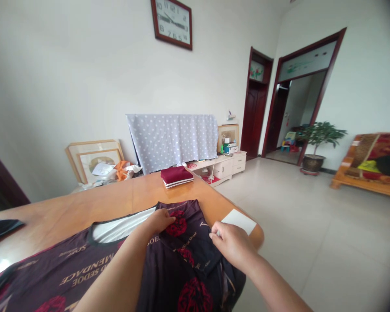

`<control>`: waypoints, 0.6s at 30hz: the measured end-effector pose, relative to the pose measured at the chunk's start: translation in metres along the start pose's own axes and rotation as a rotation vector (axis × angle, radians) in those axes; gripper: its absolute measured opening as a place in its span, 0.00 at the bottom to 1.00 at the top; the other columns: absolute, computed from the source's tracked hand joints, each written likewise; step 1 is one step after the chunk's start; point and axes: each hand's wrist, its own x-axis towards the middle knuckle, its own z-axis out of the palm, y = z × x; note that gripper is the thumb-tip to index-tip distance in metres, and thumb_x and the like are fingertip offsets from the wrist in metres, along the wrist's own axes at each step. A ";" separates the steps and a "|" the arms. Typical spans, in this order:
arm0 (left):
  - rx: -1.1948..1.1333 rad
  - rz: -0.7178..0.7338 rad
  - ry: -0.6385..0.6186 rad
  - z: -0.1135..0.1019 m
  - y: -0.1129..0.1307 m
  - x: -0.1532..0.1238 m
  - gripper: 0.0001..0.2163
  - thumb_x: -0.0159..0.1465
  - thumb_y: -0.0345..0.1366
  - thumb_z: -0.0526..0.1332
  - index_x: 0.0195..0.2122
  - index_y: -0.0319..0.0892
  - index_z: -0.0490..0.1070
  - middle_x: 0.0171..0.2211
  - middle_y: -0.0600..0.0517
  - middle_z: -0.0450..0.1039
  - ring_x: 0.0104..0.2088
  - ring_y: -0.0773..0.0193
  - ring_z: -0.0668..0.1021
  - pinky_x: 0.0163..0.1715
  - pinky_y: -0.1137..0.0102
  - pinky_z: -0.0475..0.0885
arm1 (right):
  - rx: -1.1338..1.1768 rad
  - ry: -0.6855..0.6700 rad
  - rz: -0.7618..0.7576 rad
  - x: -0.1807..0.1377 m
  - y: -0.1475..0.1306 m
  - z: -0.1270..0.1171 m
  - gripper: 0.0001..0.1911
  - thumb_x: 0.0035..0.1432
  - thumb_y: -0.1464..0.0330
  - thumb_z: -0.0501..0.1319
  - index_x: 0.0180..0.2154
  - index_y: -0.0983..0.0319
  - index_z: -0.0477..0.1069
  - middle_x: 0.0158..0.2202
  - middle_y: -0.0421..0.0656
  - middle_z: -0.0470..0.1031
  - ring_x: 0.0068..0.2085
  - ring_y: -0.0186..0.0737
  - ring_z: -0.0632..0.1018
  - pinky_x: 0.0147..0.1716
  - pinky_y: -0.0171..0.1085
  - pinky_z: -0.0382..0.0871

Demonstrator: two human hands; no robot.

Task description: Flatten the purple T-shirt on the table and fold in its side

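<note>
A dark purple shirt [117, 264] with red flowers and pale lettering lies spread over the wooden table, its neckline facing away from me and showing a white lining. My left hand [162, 220] is closed on the shirt's fabric near the shoulder, beside the neck opening. Farther right, my right hand [229, 242] pinches the outer edge of the shirt at the sleeve side. Under and behind that hand, a white sheet [239, 221] lies at the table's corner. The fingertips of both hands are partly hidden.
On the wooden table [117, 195] sits a folded maroon cloth stack [177, 175]; a dark cloth [1, 227] lies at the far left. Beyond stand a low white cabinet [225, 169] and a dotted grey cover [175, 141]. Right are a potted plant [316, 147] and a wooden sofa [370, 173].
</note>
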 end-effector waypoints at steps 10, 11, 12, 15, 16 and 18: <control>0.003 0.102 0.139 0.000 0.052 0.061 0.08 0.61 0.36 0.59 0.37 0.42 0.77 0.37 0.48 0.81 0.36 0.61 0.78 0.32 0.72 0.64 | -0.076 0.007 -0.065 -0.003 0.007 0.022 0.06 0.64 0.65 0.57 0.35 0.55 0.71 0.30 0.37 0.79 0.32 0.37 0.78 0.29 0.38 0.46; -0.010 0.112 0.137 0.004 0.060 0.068 0.09 0.61 0.37 0.59 0.37 0.43 0.78 0.38 0.48 0.81 0.37 0.60 0.78 0.32 0.72 0.65 | -0.073 0.003 -0.066 -0.002 0.007 0.022 0.06 0.63 0.65 0.57 0.35 0.55 0.71 0.30 0.37 0.79 0.32 0.37 0.78 0.29 0.38 0.46; -0.021 0.120 0.132 0.009 0.066 0.074 0.09 0.62 0.38 0.60 0.37 0.43 0.78 0.38 0.48 0.81 0.37 0.60 0.78 0.32 0.72 0.65 | -0.068 0.001 -0.064 -0.001 0.008 0.022 0.06 0.63 0.65 0.57 0.35 0.55 0.71 0.30 0.37 0.79 0.32 0.37 0.78 0.29 0.38 0.46; -0.052 0.122 0.120 0.023 0.079 0.087 0.12 0.60 0.46 0.63 0.37 0.44 0.79 0.38 0.48 0.81 0.36 0.59 0.79 0.31 0.71 0.65 | -0.053 0.000 -0.051 0.000 0.008 0.022 0.06 0.63 0.65 0.57 0.35 0.55 0.71 0.30 0.37 0.79 0.33 0.38 0.78 0.29 0.38 0.46; -0.061 0.117 0.117 0.028 0.081 0.090 0.13 0.59 0.48 0.64 0.37 0.45 0.79 0.38 0.48 0.81 0.36 0.59 0.79 0.31 0.71 0.65 | -0.048 0.000 -0.047 0.000 0.008 0.022 0.06 0.63 0.65 0.57 0.35 0.55 0.71 0.30 0.37 0.79 0.33 0.38 0.78 0.29 0.38 0.46; -0.079 0.105 0.107 0.035 0.082 0.095 0.13 0.56 0.48 0.67 0.35 0.45 0.78 0.35 0.49 0.81 0.34 0.59 0.78 0.30 0.71 0.64 | -0.043 -0.003 -0.040 -0.001 0.008 0.023 0.06 0.63 0.65 0.57 0.35 0.55 0.71 0.30 0.37 0.80 0.33 0.38 0.79 0.29 0.38 0.46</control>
